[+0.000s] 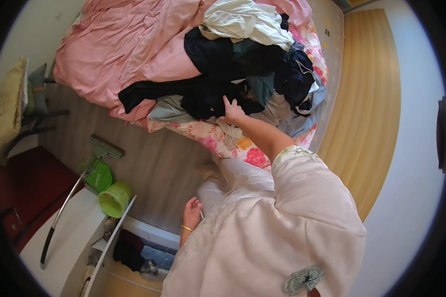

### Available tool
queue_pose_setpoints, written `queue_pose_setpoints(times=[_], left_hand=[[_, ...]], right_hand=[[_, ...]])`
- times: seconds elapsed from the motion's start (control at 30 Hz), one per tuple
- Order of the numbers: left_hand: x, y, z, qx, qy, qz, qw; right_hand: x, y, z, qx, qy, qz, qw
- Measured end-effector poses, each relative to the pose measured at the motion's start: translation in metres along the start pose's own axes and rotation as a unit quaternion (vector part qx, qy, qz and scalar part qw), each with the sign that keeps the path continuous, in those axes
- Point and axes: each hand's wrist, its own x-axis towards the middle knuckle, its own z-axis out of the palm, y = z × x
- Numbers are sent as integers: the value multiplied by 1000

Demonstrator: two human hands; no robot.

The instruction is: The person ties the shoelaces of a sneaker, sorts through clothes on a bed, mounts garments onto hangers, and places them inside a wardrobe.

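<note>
Over the near edge of the bed, my right hand point(232, 112) reaches out with its index finger stretched, at a black garment point(210, 101); nothing shows in its fingers. This garment lies in a heap of clothes with a long black sleeve or leg point(148, 92) running left, a grey-blue piece point(172, 110), a teal one point(261, 89) and a dark one with light trim point(295, 81). A cream-white garment point(245, 22) tops the far side. Down beside my trousers hangs my left hand point(192, 212), with a gold bracelet at the wrist, its fingers loosely bent and holding nothing visible.
A pink quilt point(119, 54) and a floral sheet point(218, 141) cover the bed, beside a wooden headboard point(364, 99). At left are a chair with cushions point(15, 104), a green-headed mop point(77, 185), a green bin point(115, 199) and a white cabinet point(59, 252).
</note>
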Motion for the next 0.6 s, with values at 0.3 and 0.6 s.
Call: queue_pose_setpoints(times=[0.3, 0.6], left_hand=[[-26, -68, -15, 30, 218, 20, 975], [-141, -219, -75, -275, 481, 15, 832]], right_hand=[[116, 23, 73, -81, -28, -230, 969], [76, -66, 75, -400, 20, -148, 904]])
